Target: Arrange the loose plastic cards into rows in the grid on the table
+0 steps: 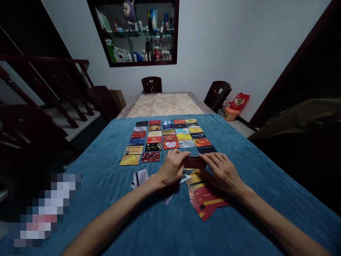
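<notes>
Between my two hands is a dark red card [195,162], raised a little and tilted toward me. My left hand [173,166] pinches its left edge, and my right hand [222,169] pinches its right edge. Just beyond lie several cards in rows and columns, among them a white card with a heart [171,145], a dark red patterned card [150,157] and a yellow card [130,160]. Under and beside my right hand is a loose pile of red and yellow cards [210,195]. Some silver-white cards [140,177] lie left of my left wrist.
A blue cloth [106,192] covers the near part of the table; its far part [165,103] has a beige patterned top. Dark chairs [217,94] stand around it. A blurred-out object [50,209] is at the lower left. A cabinet with glass shelves [142,33] is set in the wall.
</notes>
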The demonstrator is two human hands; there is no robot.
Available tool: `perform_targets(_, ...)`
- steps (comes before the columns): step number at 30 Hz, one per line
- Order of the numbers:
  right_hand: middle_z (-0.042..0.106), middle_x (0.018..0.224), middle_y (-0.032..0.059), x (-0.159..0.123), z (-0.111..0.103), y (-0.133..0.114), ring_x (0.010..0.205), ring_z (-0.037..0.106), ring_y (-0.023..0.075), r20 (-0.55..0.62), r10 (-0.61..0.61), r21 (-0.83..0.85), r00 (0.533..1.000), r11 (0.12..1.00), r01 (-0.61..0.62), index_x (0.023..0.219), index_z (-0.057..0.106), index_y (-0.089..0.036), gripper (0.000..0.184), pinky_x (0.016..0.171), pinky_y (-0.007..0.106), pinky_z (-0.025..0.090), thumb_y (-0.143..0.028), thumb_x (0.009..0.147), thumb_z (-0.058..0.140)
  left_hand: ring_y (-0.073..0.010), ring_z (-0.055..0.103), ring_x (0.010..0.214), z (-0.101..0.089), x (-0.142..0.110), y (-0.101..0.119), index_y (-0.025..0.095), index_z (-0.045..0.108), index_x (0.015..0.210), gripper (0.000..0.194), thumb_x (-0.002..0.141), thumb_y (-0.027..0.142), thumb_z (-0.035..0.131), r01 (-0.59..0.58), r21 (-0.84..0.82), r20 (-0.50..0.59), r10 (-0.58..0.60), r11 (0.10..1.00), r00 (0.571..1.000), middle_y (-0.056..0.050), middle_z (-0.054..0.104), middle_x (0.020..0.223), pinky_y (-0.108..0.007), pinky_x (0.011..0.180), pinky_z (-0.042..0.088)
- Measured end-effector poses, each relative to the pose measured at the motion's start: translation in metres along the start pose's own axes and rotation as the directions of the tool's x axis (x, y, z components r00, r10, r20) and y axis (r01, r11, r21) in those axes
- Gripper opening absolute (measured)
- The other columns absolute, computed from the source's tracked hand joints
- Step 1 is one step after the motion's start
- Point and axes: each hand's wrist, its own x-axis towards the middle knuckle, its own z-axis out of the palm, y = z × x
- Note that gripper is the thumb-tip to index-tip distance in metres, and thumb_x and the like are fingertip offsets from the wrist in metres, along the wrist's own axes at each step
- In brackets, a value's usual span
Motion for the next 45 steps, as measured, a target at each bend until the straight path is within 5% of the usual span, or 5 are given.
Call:
perform_targets(13, 0.068, 0.109, 0.0143, 0.043, 0.014, -0.01, 0.099, 0.057, 0.0279, 0.013, -0.099, 0.03, 0.995, 0.995, 0.099, 0.128, 0.057, -0.013, 0.037, 0.084, 0.041, 0.046, -0.026, 0.093, 0.053, -0.0326, 0.05, 0.123, -0.034, -0.024, -0.025, 0.016, 0.046, 0.14, 0.055, 0.087, 0.016, 0.056, -0.094, 0.332, 0.007, 0.097, 0.938, 0.995, -0.019, 0.054, 0.133, -0.051, 0.1, 0.043)
perform_targets(19, 0.061, 0.114, 0.0186, 0.076, 0.028, -0.015, 0.103, 0.051, 0.0316, 0.057, -0.106, 0.101, 0.993, 0.99, 0.099, 0.131, 0.056, -0.013, 0.044, 0.083, 0.045, 0.046, -0.033, 0.092, 0.055, -0.0334, 0.054, 0.118, -0.057, -0.026, -0.044, 0.012, 0.05, 0.136, 0.046, 0.091, 0.019, 0.053, -0.104, 0.441, -0.009, 0.12, 0.891, 0.993, -0.021, 0.058, 0.128, -0.051, 0.096, 0.044)
perform_targets(36, 0.057, 0.127, 0.0186, 0.195, 0.099, -0.034, 0.11, 0.045, 0.0323, 0.226, -0.17, 0.158, 0.959, 0.978, 0.136, 0.131, 0.055, -0.013, 0.043, 0.084, 0.04, 0.04, -0.028, 0.09, 0.058, -0.0346, 0.049, 0.121, -0.137, -0.023, -0.119, 0.015, 0.054, 0.13, 0.045, 0.086, 0.016, 0.056, 0.117, 0.632, 0.033, -0.177, 0.766, 0.984, -0.019, 0.058, 0.13, -0.049, 0.094, 0.043)
perform_targets(45, 0.061, 0.121, 0.0152, 0.244, 0.146, -0.036, 0.111, 0.047, 0.0281, 0.287, -0.142, 0.25, 0.947, 0.966, 0.069, 0.112, 0.067, -0.015, 0.023, 0.091, 0.038, 0.041, -0.023, 0.091, 0.059, -0.0337, 0.048, 0.12, -0.16, -0.005, -0.166, 0.017, 0.056, 0.122, 0.041, 0.08, 0.013, 0.056, 0.199, 0.636, 0.079, -0.32, 0.746, 0.944, -0.016, 0.06, 0.128, -0.049, 0.092, 0.043)
